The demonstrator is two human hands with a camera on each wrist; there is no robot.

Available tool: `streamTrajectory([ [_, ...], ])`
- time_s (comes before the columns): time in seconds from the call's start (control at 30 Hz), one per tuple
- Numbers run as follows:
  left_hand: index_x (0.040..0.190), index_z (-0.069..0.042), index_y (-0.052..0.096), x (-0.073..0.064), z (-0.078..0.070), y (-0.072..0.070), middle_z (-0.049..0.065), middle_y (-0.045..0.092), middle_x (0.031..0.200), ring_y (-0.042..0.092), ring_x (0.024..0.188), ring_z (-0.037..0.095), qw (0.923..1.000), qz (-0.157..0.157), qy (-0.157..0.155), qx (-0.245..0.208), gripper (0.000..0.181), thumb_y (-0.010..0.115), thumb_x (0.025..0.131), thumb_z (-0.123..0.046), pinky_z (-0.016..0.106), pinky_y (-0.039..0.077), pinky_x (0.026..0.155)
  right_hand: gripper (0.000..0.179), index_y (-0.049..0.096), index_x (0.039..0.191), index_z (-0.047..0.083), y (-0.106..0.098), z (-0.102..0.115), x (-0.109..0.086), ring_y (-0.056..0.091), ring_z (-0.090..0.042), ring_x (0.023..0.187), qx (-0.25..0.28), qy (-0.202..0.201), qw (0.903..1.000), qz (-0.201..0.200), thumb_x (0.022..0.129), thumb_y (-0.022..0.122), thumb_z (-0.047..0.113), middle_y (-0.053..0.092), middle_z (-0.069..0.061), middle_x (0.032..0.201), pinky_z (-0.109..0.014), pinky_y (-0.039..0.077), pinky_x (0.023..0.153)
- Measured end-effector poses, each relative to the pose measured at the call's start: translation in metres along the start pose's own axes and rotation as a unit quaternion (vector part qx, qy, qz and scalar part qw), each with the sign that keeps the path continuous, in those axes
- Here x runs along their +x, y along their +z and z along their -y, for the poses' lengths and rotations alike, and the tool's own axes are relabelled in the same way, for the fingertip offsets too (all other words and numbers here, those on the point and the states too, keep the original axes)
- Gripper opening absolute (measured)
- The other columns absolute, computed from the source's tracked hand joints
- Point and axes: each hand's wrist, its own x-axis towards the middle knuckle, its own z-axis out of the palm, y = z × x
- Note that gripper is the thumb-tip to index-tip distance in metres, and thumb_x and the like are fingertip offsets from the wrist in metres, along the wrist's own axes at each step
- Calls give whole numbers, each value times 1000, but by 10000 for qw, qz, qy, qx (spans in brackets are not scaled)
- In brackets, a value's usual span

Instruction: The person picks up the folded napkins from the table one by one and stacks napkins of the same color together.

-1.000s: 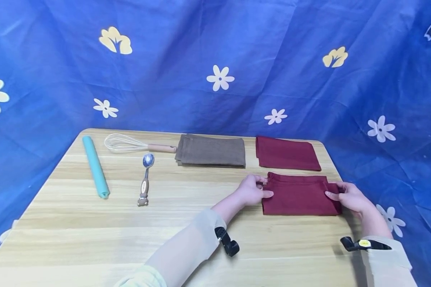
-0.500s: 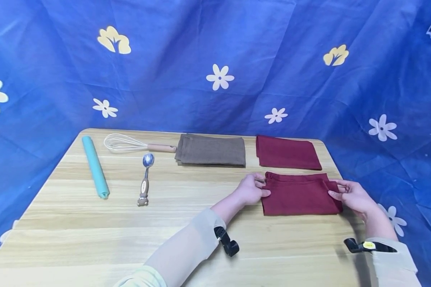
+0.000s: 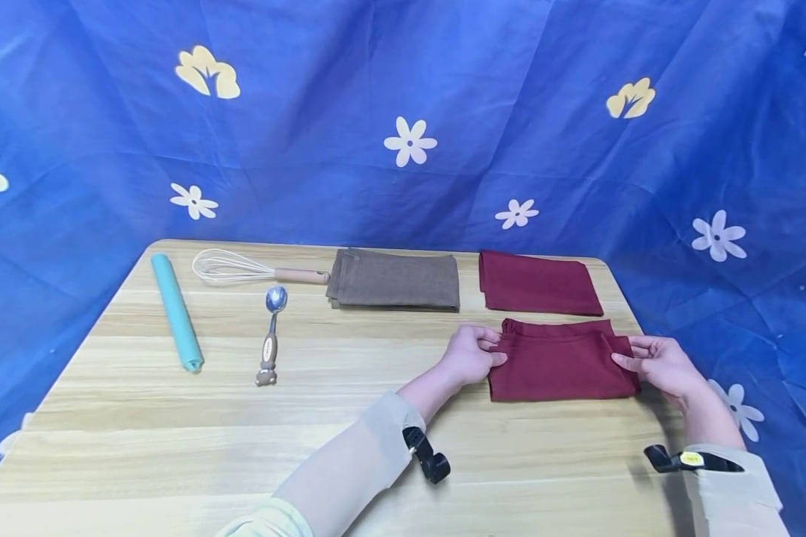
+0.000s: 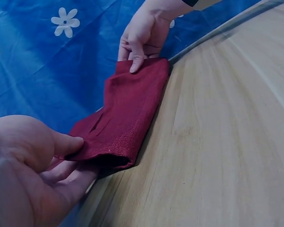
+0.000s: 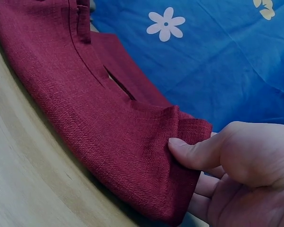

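Note:
A folded dark red cloth (image 3: 557, 365) lies on the wooden table at the right, its long side across the view. My left hand (image 3: 469, 355) pinches its left end, thumb on top and fingers beneath; the left wrist view shows the open fold of the cloth (image 4: 128, 113) beside that thumb. At the other end my right hand (image 3: 665, 367) pinches the right corner. In the right wrist view the thumb of the right hand (image 5: 246, 161) presses on the cloth (image 5: 113, 123) with the fingers under it. Layers at the far edge look slightly uneven.
Behind it lies a second folded dark red cloth (image 3: 537, 283), with a folded grey-brown cloth (image 3: 396, 281) to its left. Farther left are a whisk (image 3: 262, 270), a spoon (image 3: 270, 335) and a turquoise roll (image 3: 177, 312). A blue flowered curtain (image 3: 309, 134) hangs behind the table (image 3: 242, 447).
Both hands keep their hold on the cloth's ends. The right hand has shifted slightly to the right, and the cloth's far edge has moved a little. The head view has tilted slightly.

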Motion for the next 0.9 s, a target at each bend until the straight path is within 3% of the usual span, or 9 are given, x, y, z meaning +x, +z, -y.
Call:
streamTrajectory([
  [0.17, 113, -2, 75, -3, -2, -2, 6, 74, 106, 65, 94, 15, 9999, -6, 67, 119, 26, 82, 88, 1, 28, 55, 83, 50, 57, 136, -18, 1, 3, -1, 74, -9, 86, 305, -85, 9995, -44, 97, 78, 6, 78, 7, 102, -30, 63, 72],
  [0.4, 121, 0, 74, -5, -7, -1, 15, 76, 116, 71, 114, 23, 10000, -70, 15, 9, 30, 82, 92, -5, 35, 54, 101, 41, 68, 136, 3, -2, 4, -1, 76, -11, 88, 865, -443, 9953, 28, 96, 76, -2, 78, 8, 106, -31, 63, 69],
  [0.63, 121, -1, 77, -1, -14, -3, 8, 77, 117, 69, 116, 20, 9995, -285, 107, 72, 30, 82, 93, -8, 34, 53, 103, 49, 55, 135, -21, -2, 16, 3, 73, -3, 88, 174, -716, 9970, -217, 96, 76, -1, 77, 11, 102, -21, 60, 71],
  [0.9, 119, -2, 78, 2, -21, -7, 6, 76, 113, 69, 110, 16, 9991, -328, 244, 82, 29, 83, 92, -9, 31, 54, 99, 55, 47, 140, -25, -9, 26, 5, 71, -1, 89, -188, -824, 9959, -310, 99, 73, 1, 76, 11, 102, -18, 58, 73],
])
